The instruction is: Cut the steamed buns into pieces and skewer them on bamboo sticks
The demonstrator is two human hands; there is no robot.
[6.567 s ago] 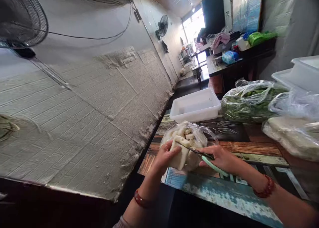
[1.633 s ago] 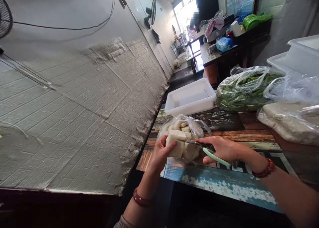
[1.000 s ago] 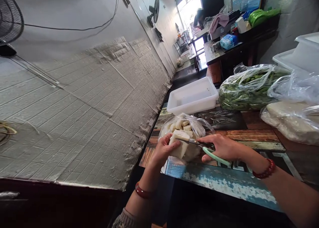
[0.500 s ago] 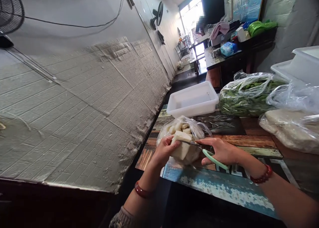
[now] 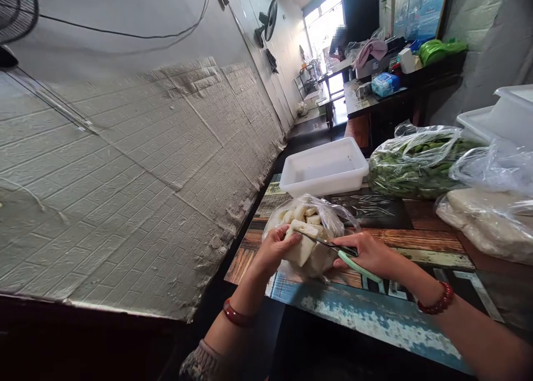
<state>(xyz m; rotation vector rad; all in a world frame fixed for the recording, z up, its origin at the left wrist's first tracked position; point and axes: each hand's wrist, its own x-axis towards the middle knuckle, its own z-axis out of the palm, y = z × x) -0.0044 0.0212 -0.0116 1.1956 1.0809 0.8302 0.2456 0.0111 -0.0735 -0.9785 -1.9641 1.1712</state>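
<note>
The white block (image 5: pixel 302 252) is over the near side of a clear plastic bag (image 5: pixel 333 220), and you appear to be partway through cutting a piece from its upper end with the scissors (image 5: pixel 358 269). As I judge it, the next move calls for you to close the blades evenly, with your left fingertips clear of their line and the block steady above the bag.

The block is creamy white, flat-sided and tilted, with a smooth front face; it looks firm but likely to break if you squeeze. The blades lie across its top; how far through they go, I cannot tell.

At the block's 9 o'clock, your left hand (image 5: pixel 271 252) grips its edge, thumb in front. At 3 o'clock, your right hand (image 5: pixel 368 254) is curled round the pale-green handles. At 12 o'clock, cut pieces (image 5: pixel 298 211) lie in the bag.

Farther out on the table (image 5: pixel 441 252), a white tub (image 5: pixel 327 186) sits towards 1 o'clock, bagged greens (image 5: pixel 416 173) at 2, and wrapped pale slabs (image 5: pixel 487 220) at 3.
</note>
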